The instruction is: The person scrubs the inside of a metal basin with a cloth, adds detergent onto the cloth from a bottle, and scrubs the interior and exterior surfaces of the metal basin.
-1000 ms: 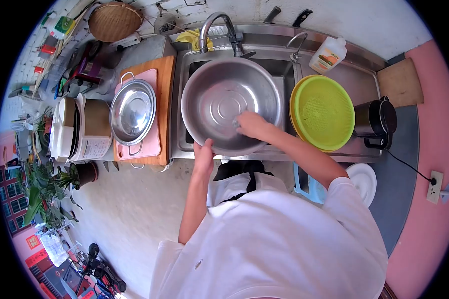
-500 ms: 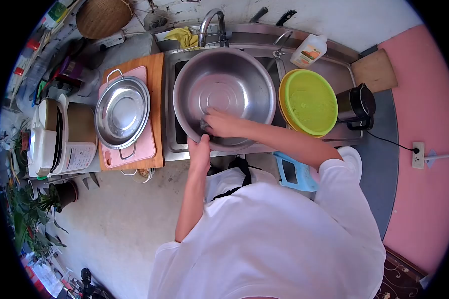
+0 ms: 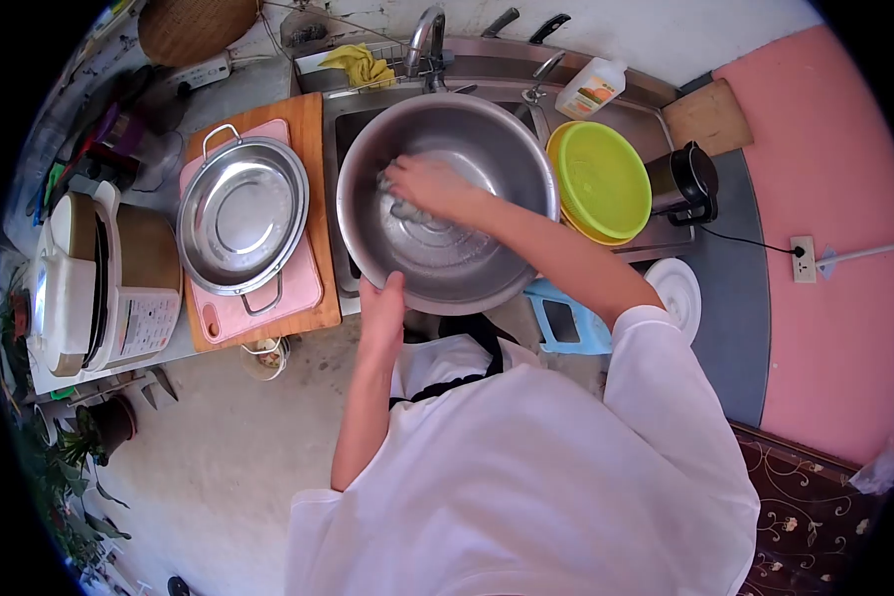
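Note:
A large metal basin (image 3: pixel 512 238) rests over the sink, its inside wet and shiny. My left hand (image 3: pixel 382 300) is closed on the basin's near-left rim, thumb on top. Inside the basin, my right hand (image 3: pixel 429 187) presses a crumpled grey cloth (image 3: pixel 407 212) against the inner wall and bottom. Its fingers are curled round the cloth and partly hide it. Behind the basin stands the curved faucet (image 3: pixel 429 40).
Left are a metal two-handled pan (image 3: pixel 243 214), pink cutting board (image 3: pixel 293 283), wooden board (image 3: pixel 313 199) and white cooker (image 3: pixel 119 288). Right are a green strainer (image 3: pixel 606 179), a bottle (image 3: pixel 592 87) and a black kettle (image 3: pixel 685 184). A blue stool (image 3: pixel 571 323) stands below.
My right hand has moved with the cloth from the basin's near-left side up and farther inside. My left hand stays on the rim. The view has shifted slightly.

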Action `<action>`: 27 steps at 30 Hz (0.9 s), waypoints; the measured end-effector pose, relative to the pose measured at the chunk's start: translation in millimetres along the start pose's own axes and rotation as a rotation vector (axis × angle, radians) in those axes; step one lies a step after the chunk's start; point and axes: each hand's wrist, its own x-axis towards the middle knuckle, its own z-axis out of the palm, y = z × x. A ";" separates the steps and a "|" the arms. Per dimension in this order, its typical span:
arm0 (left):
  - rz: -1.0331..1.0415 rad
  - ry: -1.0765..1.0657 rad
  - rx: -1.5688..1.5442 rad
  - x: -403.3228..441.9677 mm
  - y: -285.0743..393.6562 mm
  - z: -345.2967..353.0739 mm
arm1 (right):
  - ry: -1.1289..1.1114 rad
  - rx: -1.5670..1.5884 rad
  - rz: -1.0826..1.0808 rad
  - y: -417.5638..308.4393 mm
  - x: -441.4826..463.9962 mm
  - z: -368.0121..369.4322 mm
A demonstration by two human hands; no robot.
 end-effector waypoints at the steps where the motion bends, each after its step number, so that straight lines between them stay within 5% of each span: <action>1: -0.002 -0.008 0.000 -1.0 2.8 -2.1 | 0.001 -0.005 0.007 3.7 -5.6 -9.7; 3: 0.005 -0.029 -0.005 -3.0 7.7 -5.4 | 0.008 -0.238 0.455 10.8 -22.0 -28.9; 6: 0.074 -0.057 -0.016 10.4 1.3 -4.1 | -0.215 -0.067 0.582 -25.5 -66.4 -11.0; 8: 0.121 -0.078 -0.022 14.0 -5.8 5.2 | -0.129 0.263 0.107 -39.2 -69.1 11.6; 11: 0.068 -0.055 -0.002 6.0 5.5 18.0 | 0.011 0.290 -0.075 -31.9 -21.2 -3.2; 15: 0.039 -0.053 0.016 -6.9 18.1 24.7 | 0.275 -0.148 0.192 21.1 -33.9 -49.9; 18: 0.119 0.017 -0.077 -4.0 14.5 41.4 | 0.128 0.260 0.432 24.8 -77.0 -38.6; 20: 0.341 -0.011 -0.019 13.3 -1.0 47.6 | 0.056 0.430 0.380 6.0 -86.1 -15.0; 24: 0.394 -0.028 0.000 11.4 -3.1 66.4 | -0.056 0.634 0.051 3.7 -74.6 -10.9; 26: 0.410 0.020 0.020 -2.3 -0.9 73.1 | -0.270 0.521 -0.191 34.3 -87.5 -29.3; 27: 0.410 0.052 -0.010 -6.2 -1.9 73.4 | -0.218 0.330 -0.102 58.6 -94.5 -30.2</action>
